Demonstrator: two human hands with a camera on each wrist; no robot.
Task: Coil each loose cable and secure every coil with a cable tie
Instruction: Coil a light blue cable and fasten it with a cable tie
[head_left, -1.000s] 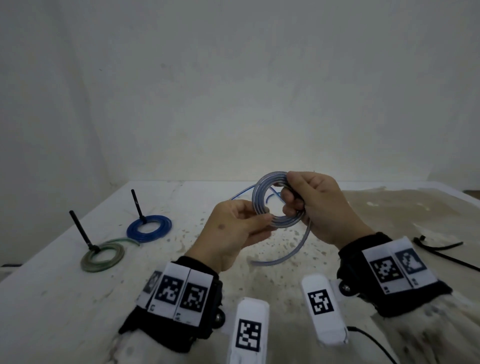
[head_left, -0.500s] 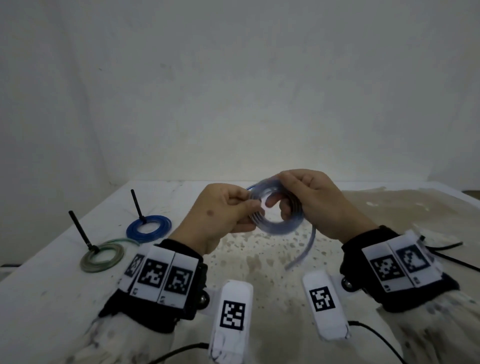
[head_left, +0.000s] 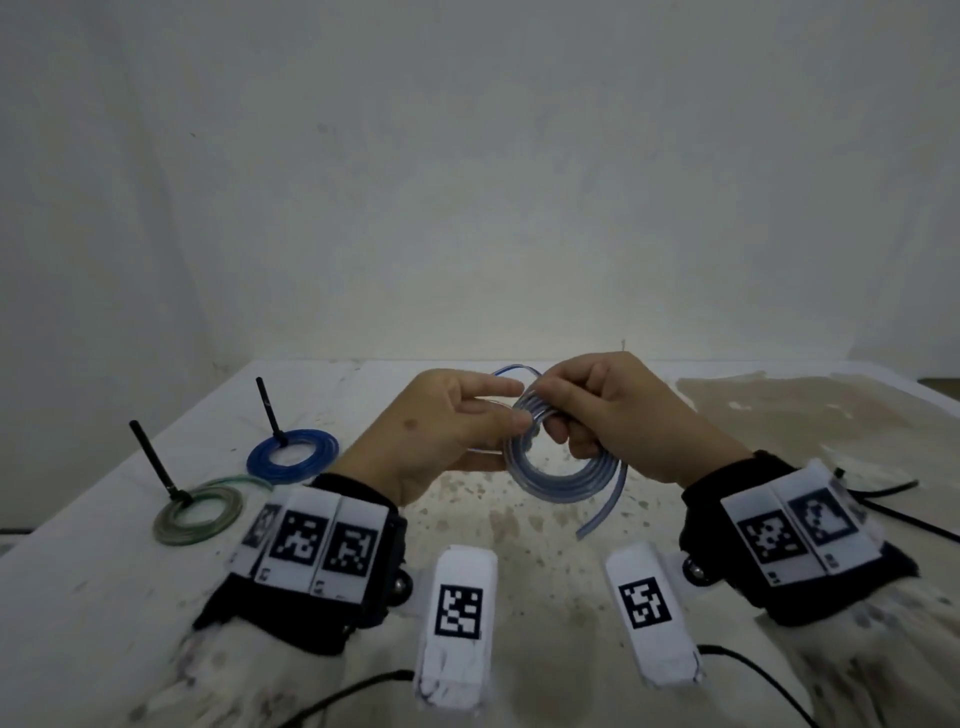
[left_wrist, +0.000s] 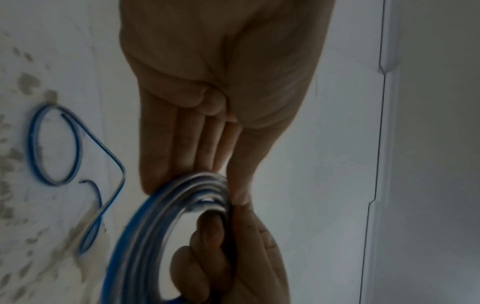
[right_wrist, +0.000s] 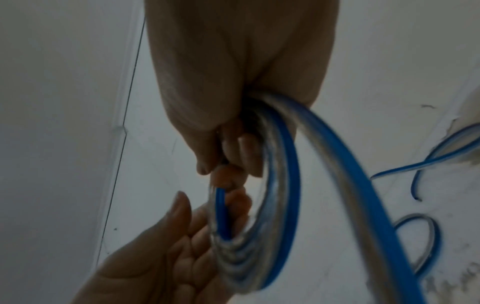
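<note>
A blue-and-clear cable coil (head_left: 558, 480) hangs in the air between both hands over the white table (head_left: 104, 597). My left hand (head_left: 511, 410) pinches the coil's top between thumb and straight fingers (left_wrist: 166, 156). My right hand (head_left: 553, 423) grips the same coil (right_wrist: 275, 185) with its fingers curled through the ring. The loose tail (head_left: 602, 512) of the cable sticks out at the lower right. A second loose blue cable (left_wrist: 52, 144) lies on the table behind the hands.
On the left of the table lie a blue coil (head_left: 292, 453) and a green coil (head_left: 198, 512), each with a black cable tie (head_left: 155, 465) standing up from it. More black ties (head_left: 883, 489) lie at the right edge. A stained patch covers the table's right side.
The coil has dropped and turned to hang below the hands. More of the tail has been wound onto it. Both hands have shifted their hold to the coil's top.
</note>
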